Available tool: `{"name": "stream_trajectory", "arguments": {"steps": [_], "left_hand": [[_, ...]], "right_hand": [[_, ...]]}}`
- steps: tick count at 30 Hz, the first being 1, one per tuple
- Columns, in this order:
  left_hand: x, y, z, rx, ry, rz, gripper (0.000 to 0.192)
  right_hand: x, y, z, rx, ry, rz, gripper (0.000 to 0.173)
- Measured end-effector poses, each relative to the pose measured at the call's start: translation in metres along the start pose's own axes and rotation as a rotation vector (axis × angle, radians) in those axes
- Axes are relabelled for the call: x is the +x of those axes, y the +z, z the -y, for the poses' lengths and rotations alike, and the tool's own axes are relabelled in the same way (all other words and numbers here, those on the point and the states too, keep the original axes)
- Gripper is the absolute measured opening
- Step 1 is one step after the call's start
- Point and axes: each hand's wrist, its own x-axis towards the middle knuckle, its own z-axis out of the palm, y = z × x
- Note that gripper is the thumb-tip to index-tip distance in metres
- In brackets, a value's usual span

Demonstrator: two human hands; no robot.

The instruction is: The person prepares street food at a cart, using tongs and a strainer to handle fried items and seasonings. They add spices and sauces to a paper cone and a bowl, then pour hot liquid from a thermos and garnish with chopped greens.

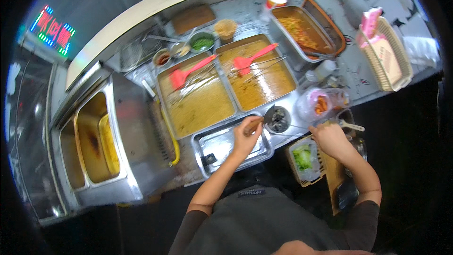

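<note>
My left hand [247,136] is closed around a brown wooden handle [253,126] above a shallow metal tray [221,141], which has a small black piece in its left part. Right of that hand stands a round metal container [277,118] with dark pieces inside. My right hand [327,138] pinches the end of a thin metal rod or skewer [299,127] that runs towards the container. Beyond lie two square metal pans of brown liquid, the left pan [201,113] and the right pan [262,95], each with a red brush and thin skewers across it.
A deep metal pan [295,32] of chopped food stands at the back right. Small bowls, one with chopped greens [202,43], sit behind the pans. A fryer [131,131] is at the left. A basket of lettuce [303,159] is below my right hand; a packet-filled basket [387,60] stands farther right.
</note>
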Motion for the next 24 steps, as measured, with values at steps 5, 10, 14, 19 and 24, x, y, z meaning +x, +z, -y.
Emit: {"name": "stream_trajectory", "arguments": {"steps": [5,10,14,19,24], "left_hand": [[-0.047,-0.12,-0.061,0.088,-0.055,-0.398,0.018],[-0.114,-0.18,-0.07,0.157,-0.028,-0.563,0.018],[-0.14,-0.176,-0.06,0.088,-0.092,-0.588,0.018],[-0.14,-0.161,-0.048,0.065,-0.136,-0.48,0.019],[-0.112,-0.128,-0.037,-0.007,-0.153,-0.316,0.019]], "right_hand": [[0.026,0.039,0.098,0.262,-0.246,-0.083,0.026],[0.087,0.06,0.18,0.303,-0.267,-0.102,0.016],[0.114,0.094,0.21,0.267,-0.387,-0.176,0.006],[0.092,0.067,0.179,0.227,-0.247,-0.087,0.011],[0.017,0.043,0.09,0.246,0.141,-0.189,0.016]]}}
